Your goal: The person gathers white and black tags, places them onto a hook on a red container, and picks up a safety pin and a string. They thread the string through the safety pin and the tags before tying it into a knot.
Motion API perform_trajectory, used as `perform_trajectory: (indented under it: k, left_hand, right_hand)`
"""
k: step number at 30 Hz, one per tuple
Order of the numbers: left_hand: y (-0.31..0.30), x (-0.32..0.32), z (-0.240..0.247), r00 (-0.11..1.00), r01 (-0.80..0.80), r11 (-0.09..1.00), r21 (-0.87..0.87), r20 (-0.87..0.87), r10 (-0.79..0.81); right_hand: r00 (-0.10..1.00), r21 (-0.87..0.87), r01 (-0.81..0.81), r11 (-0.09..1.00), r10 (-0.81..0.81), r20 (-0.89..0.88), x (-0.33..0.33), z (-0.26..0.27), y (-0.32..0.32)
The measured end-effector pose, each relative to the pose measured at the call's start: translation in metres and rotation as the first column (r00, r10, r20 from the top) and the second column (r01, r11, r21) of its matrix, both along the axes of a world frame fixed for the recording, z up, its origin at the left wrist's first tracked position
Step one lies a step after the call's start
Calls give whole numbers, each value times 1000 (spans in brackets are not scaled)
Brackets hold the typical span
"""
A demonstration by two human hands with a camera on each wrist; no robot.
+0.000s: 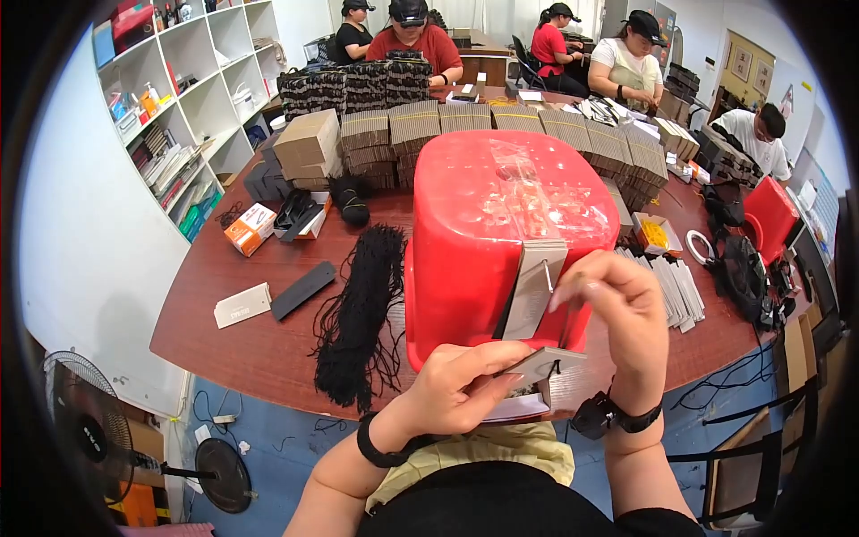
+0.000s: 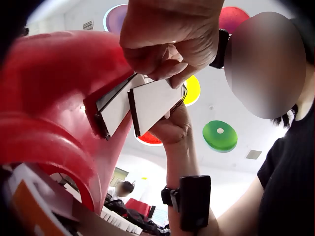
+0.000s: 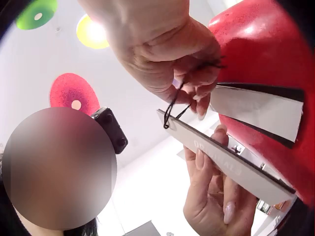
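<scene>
My left hand (image 1: 465, 387) grips a grey hang tag (image 1: 543, 365) with its thumb on top, in front of the red plastic tub (image 1: 461, 286). In the right wrist view, faint lettering marks the tag (image 3: 221, 160), and a black string (image 3: 173, 105) is looped through the hole at its end. My right hand (image 1: 626, 309) pinches that string above the tag, as the right wrist view shows. Beside the right fingers, more tags (image 1: 530, 300) hang against the tub's side on a metal pin (image 1: 548, 276). A bundle of black strings (image 1: 362, 309) lies left of the tub.
Clear tape (image 1: 519, 183) crosses the tub's upturned bottom. Rows of stacked tags (image 1: 416, 130) line the table behind it, with loose tags (image 1: 677, 291) at right. A grey tag (image 1: 243, 306) and a black tag (image 1: 302, 291) lie at left. Several people sit around the table.
</scene>
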State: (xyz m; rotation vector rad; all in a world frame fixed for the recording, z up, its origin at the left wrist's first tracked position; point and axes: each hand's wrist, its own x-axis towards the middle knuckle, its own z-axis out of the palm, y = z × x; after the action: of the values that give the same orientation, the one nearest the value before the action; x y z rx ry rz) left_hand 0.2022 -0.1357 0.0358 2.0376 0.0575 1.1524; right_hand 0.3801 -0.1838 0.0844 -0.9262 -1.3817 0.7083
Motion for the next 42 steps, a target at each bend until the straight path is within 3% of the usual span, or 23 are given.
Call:
perform_trajectory:
  k: [2,4,5,6,8,9,11,12,14,15,16,18,21,22,27,32,33,34,36,37,38,40,42]
  left_hand:
    - [-1,-3,-2,1000,11,999,-46,-14,-12]
    - [-3,-6,-4,999,25,995,-93,-30,-28]
    - [-3,-7,-4,997,15,989,-150,-78,-27]
    - [-5,-7,-5,992,4,979,-204,-126,-30]
    - [-8,-5,-6,987,1,958,-286,-151,-46]
    - [-10,-5,-7,983,-8,931,-365,-175,-60]
    - [-16,-6,-8,981,7,867,-499,-166,-103]
    - [-18,-7,-7,978,19,782,-622,-150,-144]
    - [-23,-8,0,981,41,728,-684,-111,-160]
    - [-27,-10,4,982,65,668,-741,-72,-174]
    - [-29,-12,8,982,62,667,-742,-75,-174]
    - [-30,-15,13,941,-56,851,-522,-312,-130]
    - [-35,-16,12,943,-76,883,-463,-322,-87]
    - [-36,-17,13,944,-87,894,-440,-322,-66]
    - [-39,-25,13,927,-81,932,-353,-371,-60]
    - [-39,-17,11,860,-311,897,-315,-494,125]
    - [-39,-16,8,841,-340,892,-299,-522,146]
    - [-39,-16,5,819,-367,887,-281,-550,164]
    - [-37,-18,4,832,-325,910,-259,-535,145]
    - [-33,-21,12,816,-110,922,-372,-563,-131]
    - [-30,-23,16,734,95,867,-489,-554,-393]
    - [-32,-20,15,727,163,759,-630,-444,-524]
    - [-30,-15,16,666,176,391,-903,-183,-723]
  right_hand:
    - [944,19,-53,998,57,-326,6,5,-5]
    - [629,216,-293,931,358,-690,14,6,-6]
    - [471,310,-406,860,487,-735,23,2,-6]
    - [472,310,-403,861,485,-736,22,1,-8]
    - [162,498,-482,721,632,-758,19,-3,-13]
    - [163,499,-480,721,632,-757,15,-5,-16]
    - [773,270,-147,952,281,-569,1,-8,-24]
    - [927,221,84,972,5,-375,-2,-10,-28]
    - [985,248,-168,954,155,70,1,-17,-33]
    - [926,129,-92,987,37,376,-1,-9,-40]
    - [879,207,-24,978,-79,470,-7,-10,-37]
    - [814,388,79,918,-284,507,-8,-21,-33]
    - [884,242,213,947,-292,365,-1,-19,-44]
    - [968,257,226,940,-247,49,-2,-22,-41]
    - [829,200,446,872,-319,-460,33,-27,-40]
    - [845,295,441,848,-281,-455,18,-24,-63]
    - [994,475,80,876,-34,-106,20,-19,-68]
    - [941,503,-313,805,190,281,21,-18,-71]
    - [976,468,-25,883,122,-178,18,-34,-76]
    - [862,291,351,890,-185,-473,20,-38,-77]
    - [837,137,435,890,-344,-426,35,-31,-70]
    - [820,-38,279,959,-259,-510,56,-46,-59]
    - [864,-192,282,940,-336,-376,53,-59,-58]
